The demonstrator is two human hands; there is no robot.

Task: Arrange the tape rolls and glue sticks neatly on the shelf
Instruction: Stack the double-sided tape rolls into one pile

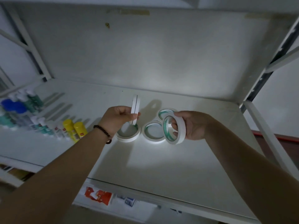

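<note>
Our left hand pinches 2 thin white tape rolls upright on edge; our right hand grips 1 tilted roll (green-lined core). 3 flat rolls lie on the smooth white shelf, glue sticks standing at its left.

Looks like a stationery stockroom or shop storage area: white metal shelving unit with angled steel uprights, set against a plain white wall, dim light. The shelf carries stock in multiples — rows of glue sticks and small bottles with yellow, blue and teal caps at left, several identical white tape rolls in the middle. Packaged goods with red and blue print sit on the level below.
</note>
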